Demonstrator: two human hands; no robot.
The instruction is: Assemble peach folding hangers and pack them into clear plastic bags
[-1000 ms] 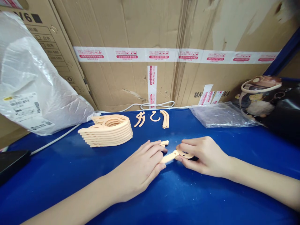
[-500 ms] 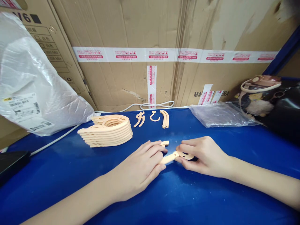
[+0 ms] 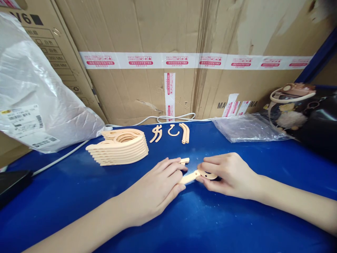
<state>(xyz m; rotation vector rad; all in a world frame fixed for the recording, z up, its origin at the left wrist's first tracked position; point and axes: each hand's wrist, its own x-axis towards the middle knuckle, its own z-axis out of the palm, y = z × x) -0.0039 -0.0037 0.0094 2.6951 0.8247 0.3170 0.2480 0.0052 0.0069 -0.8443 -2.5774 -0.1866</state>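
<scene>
My left hand [image 3: 158,189] is closed over a cream plastic folding hanger [image 3: 189,178], with one arm showing past the thumb and another end sticking out beyond the fingers. At the hanger's right end, the fingers and thumb of my right hand [image 3: 229,174] pinch a curved cream piece with a small hole, apparently a hanger hook [image 3: 209,174]. It touches the tip of the hanger arm; my fingers partly hide the joint. Behind my left hand stands a stack of folded cream hangers [image 3: 123,151].
Small curved pieces [image 3: 156,133], a loose hook [image 3: 173,131] and curved arms [image 3: 185,133] lie at the back of the blue table [image 3: 210,225]. A clear plastic bag [image 3: 250,128], a bottle [image 3: 289,105], a white parcel bag [image 3: 39,91], a cable [image 3: 61,156] and cardboard boxes [image 3: 147,88] surround the table.
Both hands keep the same grip on the hanger and the curved piece. The view has shifted very slightly; nothing else visibly differs.
</scene>
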